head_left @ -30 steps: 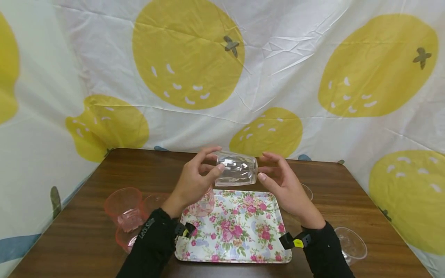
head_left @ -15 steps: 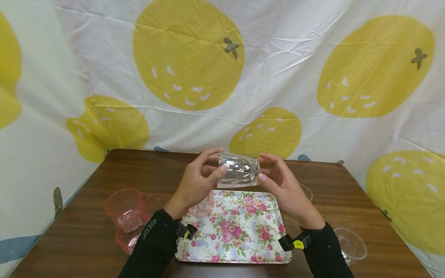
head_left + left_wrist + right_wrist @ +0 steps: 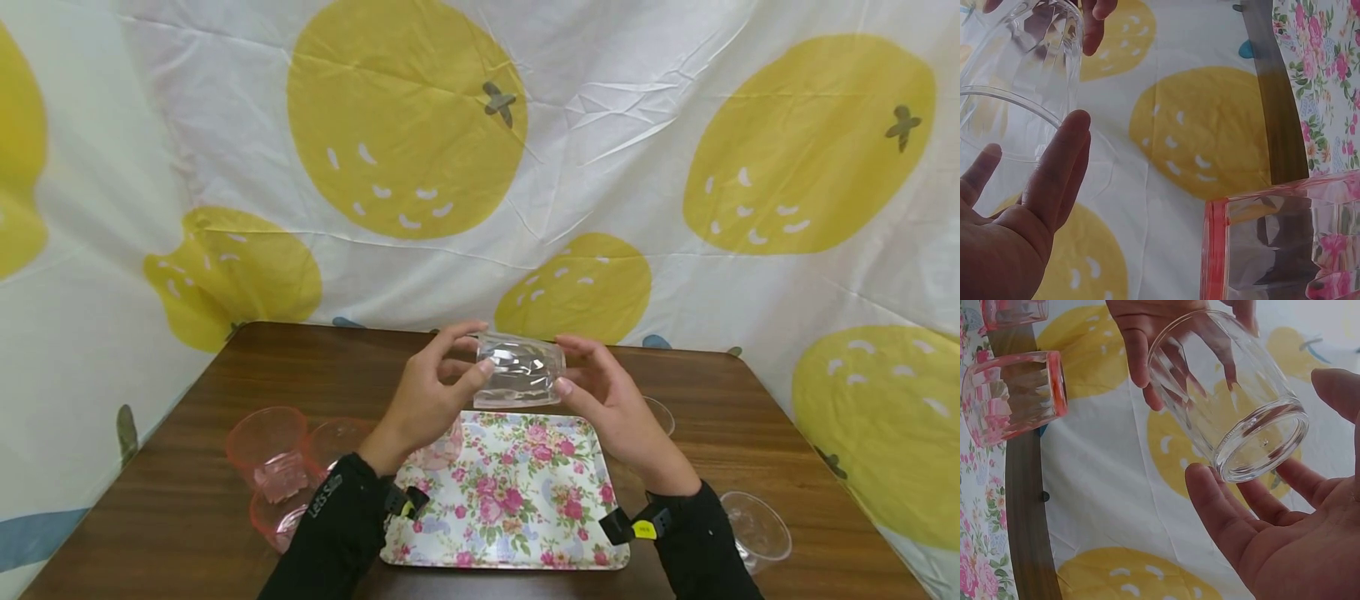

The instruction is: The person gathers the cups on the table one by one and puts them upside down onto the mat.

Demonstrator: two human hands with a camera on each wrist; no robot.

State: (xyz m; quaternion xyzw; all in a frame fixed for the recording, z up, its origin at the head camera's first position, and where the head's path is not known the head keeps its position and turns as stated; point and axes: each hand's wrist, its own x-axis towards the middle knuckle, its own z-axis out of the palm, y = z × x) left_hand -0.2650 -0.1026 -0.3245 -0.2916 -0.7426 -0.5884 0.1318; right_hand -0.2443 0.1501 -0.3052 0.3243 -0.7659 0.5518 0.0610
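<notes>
A clear drinking glass (image 3: 520,371) is held on its side above the back of a floral tray (image 3: 517,500), its rim to the left. My left hand (image 3: 427,383) holds the rim end between thumb and fingers. At the base end is my right hand (image 3: 618,408), its fingers spread loosely around the base (image 3: 1263,444). The right wrist view shows the right thumb (image 3: 1338,394) apart from the glass and a fingertip close to the base edge. Partly hidden behind my left hand, a pink-tinted glass (image 3: 441,446) stands on the tray's back left corner.
Several pink-tinted glasses stand left of the tray, one with a flared rim (image 3: 266,450). Right of it are a clear glass (image 3: 757,529) and another (image 3: 660,414), mostly hidden by my right hand. A fruit-print cloth (image 3: 585,167) hangs behind the wooden table (image 3: 750,417).
My left hand and the clear glass have shifted slightly right, bringing the base up against my right hand's fingers. The right hand has barely moved; the tray and other glasses have stayed put.
</notes>
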